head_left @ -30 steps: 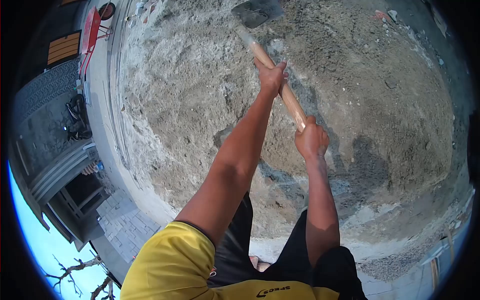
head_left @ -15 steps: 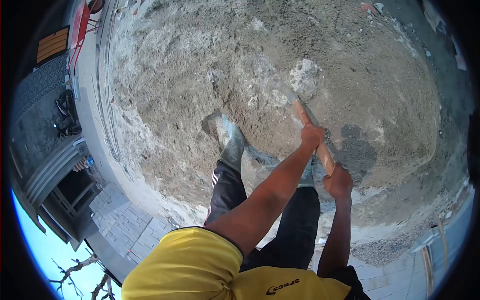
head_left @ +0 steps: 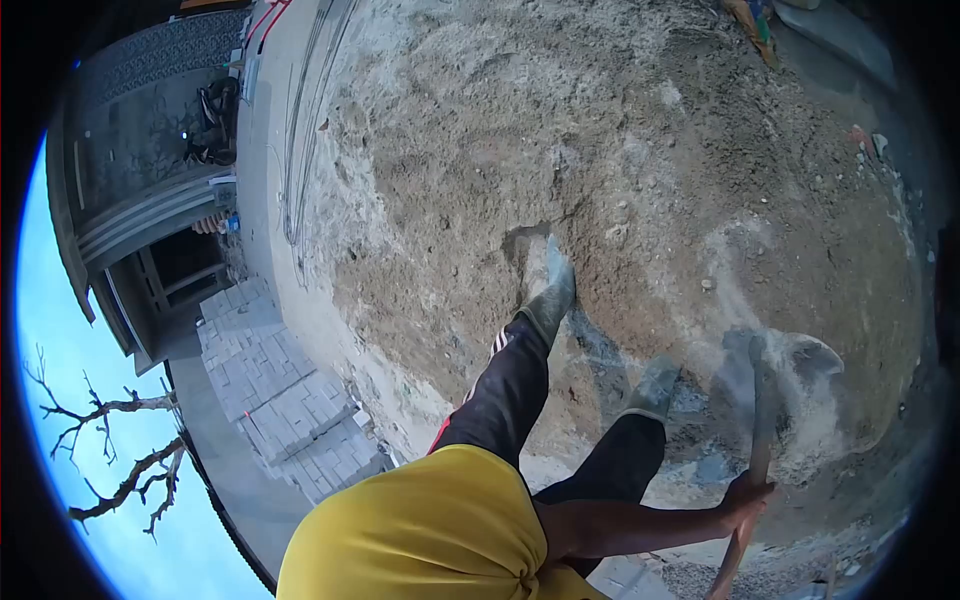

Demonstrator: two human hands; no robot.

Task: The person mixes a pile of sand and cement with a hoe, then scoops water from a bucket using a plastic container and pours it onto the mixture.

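My left hand is closed around the wooden shovel handle at the lower right. The handle runs up from the bottom edge towards loose pale sand, where the blade is hard to make out. My right hand is outside the picture. Grey-brown sand spreads around my dusty boots: the left boot stands beside a small hollow, and the right boot is left of the shovel.
Stacked grey paving blocks lie at the left, below a building. Long thin rods run along the left side of the sand. A parked motorbike stands at upper left. Crumpled sacks lie at the top right.
The shovel has swung from the top centre down to the lower right, with my left hand still on it. My right hand has left the view. The boots now show fully.
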